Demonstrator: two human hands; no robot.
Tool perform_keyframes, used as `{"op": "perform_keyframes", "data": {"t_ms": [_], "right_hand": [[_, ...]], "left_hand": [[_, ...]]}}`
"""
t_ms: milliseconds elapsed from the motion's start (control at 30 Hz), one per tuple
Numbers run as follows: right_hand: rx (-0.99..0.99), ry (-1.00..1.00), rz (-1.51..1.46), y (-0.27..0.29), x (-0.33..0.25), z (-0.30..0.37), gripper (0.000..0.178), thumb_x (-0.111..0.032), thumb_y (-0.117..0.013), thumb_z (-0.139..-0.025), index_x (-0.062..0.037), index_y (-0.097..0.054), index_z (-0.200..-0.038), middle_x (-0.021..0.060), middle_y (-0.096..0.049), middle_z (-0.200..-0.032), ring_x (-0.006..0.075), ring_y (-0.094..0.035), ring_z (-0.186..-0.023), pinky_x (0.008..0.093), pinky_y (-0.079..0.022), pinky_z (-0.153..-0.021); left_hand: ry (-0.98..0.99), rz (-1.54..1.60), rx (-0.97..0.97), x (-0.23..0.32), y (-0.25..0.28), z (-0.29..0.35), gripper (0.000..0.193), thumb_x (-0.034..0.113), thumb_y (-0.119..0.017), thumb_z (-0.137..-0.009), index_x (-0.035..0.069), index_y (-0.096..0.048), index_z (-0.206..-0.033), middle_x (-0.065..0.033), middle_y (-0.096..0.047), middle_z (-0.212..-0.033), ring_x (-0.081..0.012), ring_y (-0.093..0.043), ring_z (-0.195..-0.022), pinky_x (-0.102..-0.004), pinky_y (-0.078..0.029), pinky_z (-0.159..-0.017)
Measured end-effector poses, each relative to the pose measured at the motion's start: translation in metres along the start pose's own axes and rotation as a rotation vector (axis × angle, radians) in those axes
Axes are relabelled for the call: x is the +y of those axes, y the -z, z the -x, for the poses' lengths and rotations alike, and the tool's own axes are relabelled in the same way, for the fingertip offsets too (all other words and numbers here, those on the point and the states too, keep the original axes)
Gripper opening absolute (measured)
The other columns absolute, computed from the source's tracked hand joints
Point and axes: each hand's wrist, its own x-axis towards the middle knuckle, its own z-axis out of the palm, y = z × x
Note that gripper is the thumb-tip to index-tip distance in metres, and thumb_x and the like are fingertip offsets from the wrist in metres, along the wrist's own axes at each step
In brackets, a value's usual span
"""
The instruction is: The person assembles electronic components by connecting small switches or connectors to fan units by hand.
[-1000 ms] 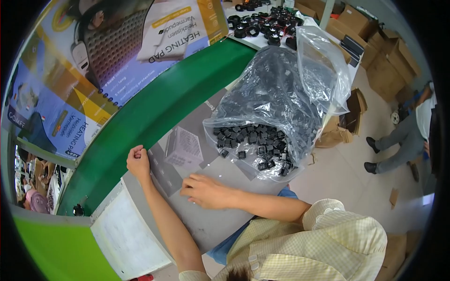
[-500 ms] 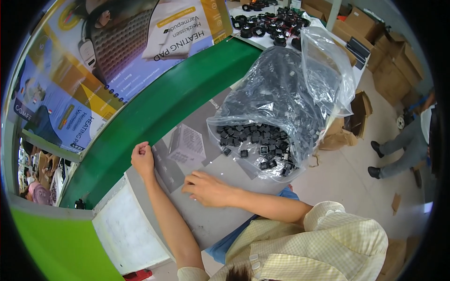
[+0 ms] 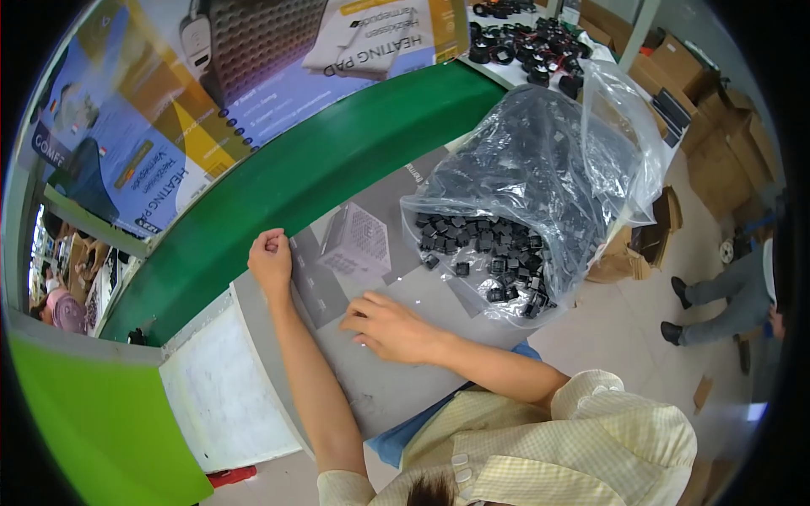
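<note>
My left hand (image 3: 272, 260) is at the left edge of the grey printed sheet (image 3: 396, 388), beside the green belt surface (image 3: 321, 181). Its fingers are curled closed, and what they may hold is hidden. Lower and to the right, my right hand (image 3: 392, 331) rests low over the sheet, its fingers bent inward. A tiny white spot shows beneath those fingers, too small to name. Right of both hands, a large clear plastic bag (image 3: 531, 152) lies with its mouth toward me. Many small black square plastic parts (image 3: 498, 244) fill the mouth, a few at its edge.
A pale box shape (image 3: 359, 240) appears on the sheet between hands and bag; printed or solid, I cannot tell. Black coiled parts (image 3: 531, 46) cover the far table. Cardboard boxes (image 3: 726, 152) stand at right, near a person's legs (image 3: 717, 295). A printed panel (image 3: 253, 76) borders the belt.
The whole view has shifted, so the bag and sheet appear farther right. Both hands stay at about the same places over the sheet, with the fingers only slightly altered.
</note>
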Motion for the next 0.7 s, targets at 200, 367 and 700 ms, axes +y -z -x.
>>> {"op": "perform_keyframes", "data": {"t_ms": [200, 367, 700], "right_hand": [[-0.012, -0.011, 0.018, 0.0052, -0.0034, -0.0018, 0.026, -0.007, -0.071, -0.084, -0.0096, -0.066, -0.109, 0.0066, -0.058, -0.110, 0.0282, -0.055, -0.108, 0.0401, -0.049, -0.093], [0.005, 0.010, -0.016, 0.0066, -0.0072, -0.0037, 0.022, -0.006, -0.073, -0.082, -0.0055, -0.068, -0.103, 0.0095, -0.059, -0.106, 0.0298, -0.055, -0.103, 0.0399, -0.048, -0.093], [0.015, 0.010, -0.010, 0.0070, -0.0065, -0.0037, 0.022, -0.004, -0.073, -0.081, -0.0042, -0.066, -0.101, 0.0092, -0.058, -0.103, 0.0300, -0.055, -0.100, 0.0411, -0.049, -0.089]], "left_hand": [[0.001, -0.003, 0.017, 0.0057, -0.0003, 0.0016, 0.012, 0.009, -0.070, -0.080, 0.006, -0.076, -0.089, -0.0052, -0.068, -0.075, -0.0152, -0.062, -0.066, -0.0298, -0.052, -0.068], [-0.005, 0.017, 0.014, 0.0068, 0.0012, 0.0038, 0.011, 0.009, -0.070, -0.080, 0.005, -0.075, -0.088, -0.0064, -0.068, -0.077, -0.0164, -0.063, -0.069, -0.0306, -0.052, -0.070], [-0.026, -0.008, 0.033, 0.0038, -0.0023, 0.0024, 0.010, 0.011, -0.070, -0.079, 0.007, -0.075, -0.087, -0.0057, -0.068, -0.077, -0.0204, -0.061, -0.074, -0.0347, -0.051, -0.074]]}}
